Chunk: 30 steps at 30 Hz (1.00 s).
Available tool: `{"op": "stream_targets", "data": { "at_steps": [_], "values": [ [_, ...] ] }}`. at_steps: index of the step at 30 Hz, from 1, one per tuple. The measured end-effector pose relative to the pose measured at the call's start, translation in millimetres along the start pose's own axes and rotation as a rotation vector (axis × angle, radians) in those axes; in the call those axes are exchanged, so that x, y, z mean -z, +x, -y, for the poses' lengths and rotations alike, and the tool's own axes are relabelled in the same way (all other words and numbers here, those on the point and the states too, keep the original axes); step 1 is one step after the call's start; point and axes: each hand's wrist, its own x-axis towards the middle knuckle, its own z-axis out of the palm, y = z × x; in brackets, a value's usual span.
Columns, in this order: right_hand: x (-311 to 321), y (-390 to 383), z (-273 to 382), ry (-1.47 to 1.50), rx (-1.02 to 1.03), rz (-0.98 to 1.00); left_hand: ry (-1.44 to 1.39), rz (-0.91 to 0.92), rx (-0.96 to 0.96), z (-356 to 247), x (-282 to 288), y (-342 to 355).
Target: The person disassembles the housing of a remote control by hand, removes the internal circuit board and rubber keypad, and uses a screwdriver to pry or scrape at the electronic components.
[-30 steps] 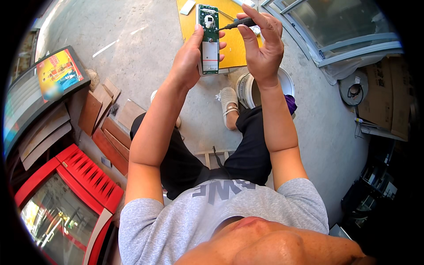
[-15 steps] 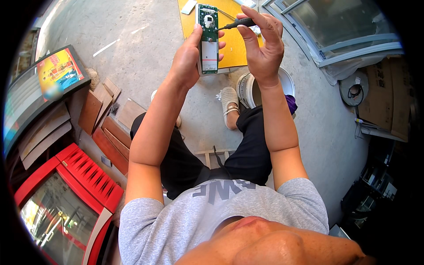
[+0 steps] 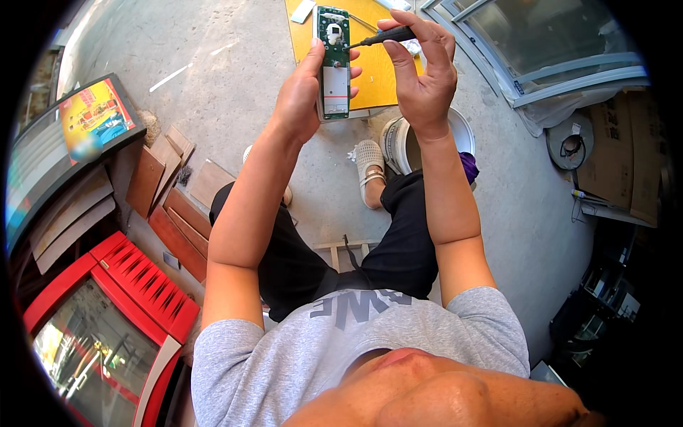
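At the far left a framed screen with a colourful picture [image 3: 92, 117] leans by the wall, and nearer, at the lower left, sits a red-framed glass panel [image 3: 107, 320]. Right of these, wooden boards [image 3: 171, 199] lie scattered on the concrete floor [image 3: 235, 85]. The left hand [image 3: 302, 96] is closed around a long green circuit board [image 3: 334, 60], held upright in the air above a yellow mat [image 3: 377, 71] on the far floor. The right hand [image 3: 423, 71] pinches a thin black screwdriver [image 3: 380, 37], its tip touching the board's upper end. Below it stands a white bucket [image 3: 427, 139]; further right lie window frames [image 3: 541, 50] and cardboard [image 3: 626, 156].
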Motion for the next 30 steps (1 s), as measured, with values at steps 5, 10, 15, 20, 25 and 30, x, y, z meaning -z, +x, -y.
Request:
{"op": "stream_targets", "data": {
  "at_steps": [5,10,15,20,25,30],
  "values": [
    [2,-2,-2,-0.031,-0.020,-0.002,0.002,-0.001,0.007,0,1,-1],
    [4,-7,-14,-0.082,0.005,-0.006,0.010,0.009,0.013,1,1,-1],
    [4,-8,-15,-0.090,-0.004,-0.011,0.020,0.000,0.013,1,1,-2],
    [4,-9,-17,0.273,-0.134,-0.041,0.042,-0.016,0.007,-1,-1,-1],
    [30,1,-35,0.642,-0.466,-0.339,-0.015,-0.152,-0.011,-4,8,5],
    [9,-35,-66,0.220,-0.700,0.048,-0.183,-0.144,0.025,-5,26,16]
  ]
}}
